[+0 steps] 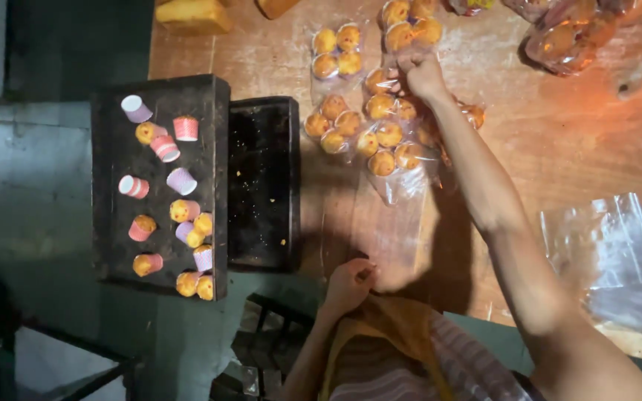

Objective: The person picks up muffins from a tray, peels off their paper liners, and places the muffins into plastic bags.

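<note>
My right hand (419, 74) reaches far across the wooden table (559, 148), its fingers closed on the top of a clear bag of small golden muffins (391, 137). Two more filled muffin bags (337, 52) (410, 26) lie just beyond and to the left of it. My left hand (347, 286) stays close to my body at the table's near edge. Its fingers are curled on the lower edge of an empty clear plastic bag (384, 238) that lies flat on the wood.
A black baking tray (113, 223) at the left holds several muffins in pink and purple paper cups (180, 178). Beside it sits a second black tray (265, 186) with only crumbs. A stack of clear bags (618, 260) lies at the right, bagged bread (570, 37) at the far right, a loaf (191, 15) far left.
</note>
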